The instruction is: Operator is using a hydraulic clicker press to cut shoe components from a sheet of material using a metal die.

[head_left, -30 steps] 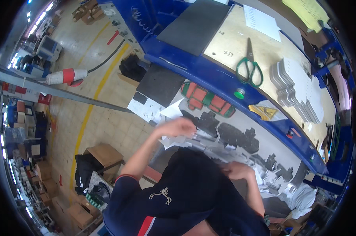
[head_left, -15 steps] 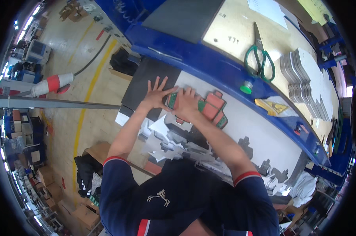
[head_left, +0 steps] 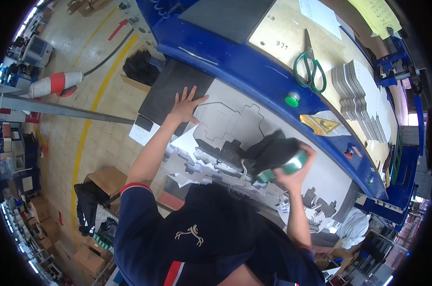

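My left hand (head_left: pixel 183 110) lies flat with its fingers spread, over the border between a dark board (head_left: pixel 177 86) and a pale grey sheet (head_left: pixel 316 164). Beside its fingertips, the sheet bears the cut outline of a flat box shape (head_left: pixel 218 121) with tabs. My right hand (head_left: pixel 296 168) grips a cutting die (head_left: pixel 278 155) by its green-edged side, raised and tilted above the sheet. The die's dark side shows, and its red face is turned out of sight. Paper offcuts (head_left: pixel 201 164) lie jumbled between my body and the sheet.
A blue machine beam (head_left: pixel 254 71) runs along the far side, carrying a green push button (head_left: pixel 292 99). Beyond it, green-handled scissors (head_left: pixel 310 71) and a stack of cut card shapes (head_left: pixel 361 97) rest on a wooden surface. A grey metal bar (head_left: pixel 72 109) reaches in from the left.
The die, lying red face up on the sheet under my hands, is now lifted and turned over to the right in my right hand. The outline beneath is uncovered. My left hand stays nearly in place.
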`<state>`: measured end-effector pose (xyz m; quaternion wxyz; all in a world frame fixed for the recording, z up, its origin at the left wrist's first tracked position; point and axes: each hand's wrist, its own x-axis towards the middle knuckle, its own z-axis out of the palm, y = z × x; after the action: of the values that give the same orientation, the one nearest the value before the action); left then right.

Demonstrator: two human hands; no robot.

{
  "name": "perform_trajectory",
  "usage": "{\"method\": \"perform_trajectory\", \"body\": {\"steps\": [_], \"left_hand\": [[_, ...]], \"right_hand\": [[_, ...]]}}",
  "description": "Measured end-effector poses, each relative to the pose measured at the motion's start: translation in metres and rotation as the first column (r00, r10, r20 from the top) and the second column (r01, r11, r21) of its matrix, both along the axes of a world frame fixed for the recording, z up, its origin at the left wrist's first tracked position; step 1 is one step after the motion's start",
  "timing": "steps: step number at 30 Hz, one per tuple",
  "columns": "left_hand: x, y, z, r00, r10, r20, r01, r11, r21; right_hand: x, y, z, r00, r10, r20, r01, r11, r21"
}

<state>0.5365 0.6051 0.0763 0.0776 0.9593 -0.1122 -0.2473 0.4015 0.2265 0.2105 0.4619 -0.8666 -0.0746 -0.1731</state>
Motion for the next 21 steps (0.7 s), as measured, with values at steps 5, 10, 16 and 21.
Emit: {"method": "perform_trajectory", "body": {"steps": [5,10,16,21], "left_hand": [[-0.02,-0.024,-0.002,0.987,0.095,0.128,-0.08,0.99,-0.119],[-0.039,-0.073,-0.007,0.978,0.048,0.205,0.039,0.917,-0.397],[-0.065,-0.166,0.003,0.952,-0.091,0.292,0.214,0.881,-0.421],[-0.087,-0.208,0.007,0.975,0.007,0.222,0.077,0.927,-0.367]], "right_hand": [[-0.042,-0.069,-0.036,0.698,-0.147,-0.701,0.711,0.252,0.656],[-0.056,-0.123,-0.072,0.536,0.097,-0.838,0.823,0.161,0.545],[-0.059,-0.182,-0.116,0.185,0.567,-0.803,0.809,0.376,0.452],[-0.087,-0.208,-0.127,0.37,0.177,-0.912,0.286,0.912,0.293]]}}
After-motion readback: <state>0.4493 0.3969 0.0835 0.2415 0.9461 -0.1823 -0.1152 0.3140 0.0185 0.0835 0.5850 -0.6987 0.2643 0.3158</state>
